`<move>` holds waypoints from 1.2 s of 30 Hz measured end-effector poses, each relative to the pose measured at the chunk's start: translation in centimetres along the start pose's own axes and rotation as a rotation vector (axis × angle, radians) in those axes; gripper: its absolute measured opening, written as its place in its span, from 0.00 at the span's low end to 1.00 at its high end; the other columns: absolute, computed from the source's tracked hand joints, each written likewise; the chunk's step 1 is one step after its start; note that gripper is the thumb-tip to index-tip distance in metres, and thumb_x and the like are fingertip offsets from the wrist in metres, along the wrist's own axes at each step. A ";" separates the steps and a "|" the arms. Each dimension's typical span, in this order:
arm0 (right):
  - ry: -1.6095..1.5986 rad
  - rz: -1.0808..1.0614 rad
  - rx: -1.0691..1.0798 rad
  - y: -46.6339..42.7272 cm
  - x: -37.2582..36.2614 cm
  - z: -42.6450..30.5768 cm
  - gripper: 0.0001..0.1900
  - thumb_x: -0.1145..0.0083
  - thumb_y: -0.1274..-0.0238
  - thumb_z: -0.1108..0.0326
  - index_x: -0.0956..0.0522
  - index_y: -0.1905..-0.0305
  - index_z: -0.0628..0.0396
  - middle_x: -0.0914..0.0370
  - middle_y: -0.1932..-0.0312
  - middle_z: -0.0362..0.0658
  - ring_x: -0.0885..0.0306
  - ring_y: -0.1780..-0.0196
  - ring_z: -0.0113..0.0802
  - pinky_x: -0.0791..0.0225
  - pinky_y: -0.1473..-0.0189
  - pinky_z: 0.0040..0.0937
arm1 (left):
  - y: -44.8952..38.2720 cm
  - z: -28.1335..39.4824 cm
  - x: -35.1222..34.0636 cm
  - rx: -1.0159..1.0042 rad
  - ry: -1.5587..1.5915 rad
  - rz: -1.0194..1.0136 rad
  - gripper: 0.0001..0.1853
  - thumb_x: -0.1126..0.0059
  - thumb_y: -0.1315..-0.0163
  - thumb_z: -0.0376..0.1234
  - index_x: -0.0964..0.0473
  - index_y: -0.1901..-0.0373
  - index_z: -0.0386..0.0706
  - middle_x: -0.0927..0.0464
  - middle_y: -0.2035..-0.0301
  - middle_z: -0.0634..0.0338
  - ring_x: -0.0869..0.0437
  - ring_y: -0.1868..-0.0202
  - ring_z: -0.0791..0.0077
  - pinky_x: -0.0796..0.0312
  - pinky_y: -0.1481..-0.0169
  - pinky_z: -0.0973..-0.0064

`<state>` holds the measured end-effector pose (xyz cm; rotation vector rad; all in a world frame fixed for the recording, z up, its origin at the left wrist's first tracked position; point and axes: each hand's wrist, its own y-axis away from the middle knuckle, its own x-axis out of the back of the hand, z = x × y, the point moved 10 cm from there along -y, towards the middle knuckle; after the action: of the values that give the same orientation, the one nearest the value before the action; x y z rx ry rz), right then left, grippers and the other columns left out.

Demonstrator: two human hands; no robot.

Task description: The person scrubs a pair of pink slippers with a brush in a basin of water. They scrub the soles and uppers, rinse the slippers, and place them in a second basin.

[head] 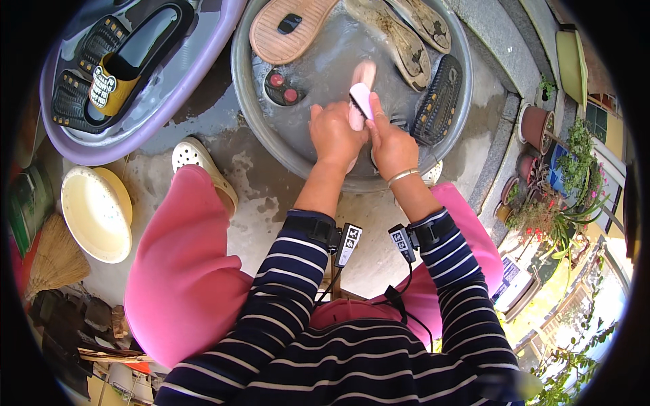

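My left hand [335,134] grips a pink slipper [364,73], tilted on edge in the round metal basin [259,119]. Part of the slipper is hidden behind my fingers. In my right hand [395,149] is a pink scrubbing brush [361,99], its dark bristles against the slipper. Cloudy water fills the basin. Around my hands lie a pinkish-tan slipper sole [269,38], dark footwear with red spots [277,81], a black slipper [439,101] with yellow studs, and a worn, dirty sole [401,48] beside a second one [426,23].
A purple basin [175,114] at the left holds black slippers, one with a yellow strap [122,86]. Cream basins [96,213] and a straw broom [58,256] lie below it. Stone steps [495,45] and potted plants [538,129] flank the right.
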<state>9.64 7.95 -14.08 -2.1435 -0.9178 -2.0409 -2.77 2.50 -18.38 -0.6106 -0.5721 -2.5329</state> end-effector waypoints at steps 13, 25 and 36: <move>-1.276 -0.177 -0.589 -4.6 -13.1 6.3 0.23 0.50 0.23 0.68 0.29 0.29 0.60 0.15 0.51 0.38 0.20 0.60 0.25 0.26 0.59 0.23 | -0.8 0.4 -1.1 -0.022 -0.023 0.015 0.19 0.27 0.47 0.45 0.20 0.76 0.37 0.19 0.66 0.49 0.17 0.58 0.49 0.29 0.50 0.54; 0.076 0.249 -0.043 -4.8 3.0 0.5 0.20 0.45 0.27 0.56 0.22 0.33 0.32 0.19 0.68 0.52 0.19 0.69 0.52 0.26 0.65 0.46 | 0.4 1.9 -1.8 -0.209 0.074 0.040 0.20 0.33 0.40 0.39 0.16 0.49 0.39 0.19 0.75 0.50 0.17 0.71 0.51 0.30 0.52 0.60; 0.078 0.114 -0.049 -2.1 2.1 -0.9 0.23 0.43 0.29 0.60 0.25 0.31 0.38 0.18 0.68 0.57 0.18 0.66 0.56 0.24 0.62 0.49 | 0.1 0.8 -0.9 -0.169 0.215 0.059 0.25 0.32 0.40 0.41 0.19 0.42 0.38 0.18 0.71 0.47 0.17 0.67 0.53 0.30 0.48 0.68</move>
<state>7.81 10.07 -12.80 -2.0703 -0.7268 -2.0963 -1.79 3.12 -18.15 -0.3986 -0.2625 -2.5644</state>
